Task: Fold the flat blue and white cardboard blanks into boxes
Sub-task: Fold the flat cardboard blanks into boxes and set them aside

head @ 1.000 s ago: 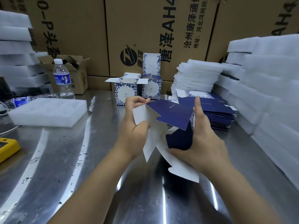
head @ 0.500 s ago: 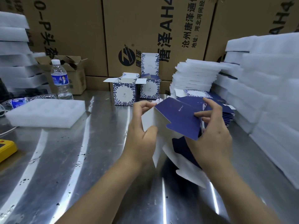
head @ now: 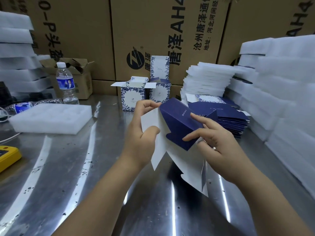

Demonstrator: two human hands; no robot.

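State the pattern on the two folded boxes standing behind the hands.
The folded boxes are white with a blue floral border, seen best in the head view.

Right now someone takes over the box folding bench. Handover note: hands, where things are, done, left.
Left hand: pinches a white flap of the blank, held above the table.
Right hand: pinches the blank's blue panel between forefinger and thumb.
Things: stack of flat blanks on the table beyond the right hand; two folded boxes at the back.
Done: two boxes formed, top flaps open.
Left: finish this half-folded blank, then work through the stack.
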